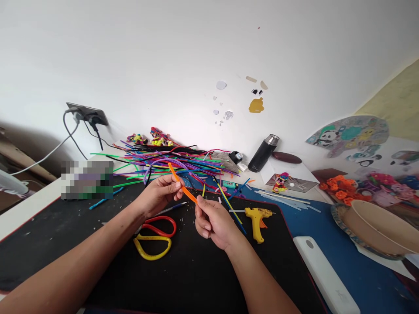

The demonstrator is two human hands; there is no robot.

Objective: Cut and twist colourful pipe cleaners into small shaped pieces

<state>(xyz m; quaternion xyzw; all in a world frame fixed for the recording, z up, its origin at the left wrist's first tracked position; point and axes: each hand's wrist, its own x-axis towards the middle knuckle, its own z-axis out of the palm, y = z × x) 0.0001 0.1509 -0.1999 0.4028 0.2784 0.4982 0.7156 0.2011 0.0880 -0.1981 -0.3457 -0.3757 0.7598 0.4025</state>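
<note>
An orange pipe cleaner (189,194) stretches between my two hands above the black mat (183,279). My left hand (163,192) pinches it near its upper part, and a short end sticks up past the fingers. My right hand (214,220) grips the lower end between thumb and fingers, the other fingers curled. Below my left hand lie scissors (159,237) with one red and one yellow handle, their blades mostly hidden by my forearm. Near them is a slim pen-like tool (173,207). To the right of my right hand rests a yellow glue gun (258,220).
A big pile of coloured pipe cleaners (183,161) lies along the wall. Behind it stand small colourful figures (159,136). A black thermos (263,152), clear glue sticks (288,200), a white oblong device (324,272) and a bowl (379,226) are on the right. Cables run from a wall socket (87,114).
</note>
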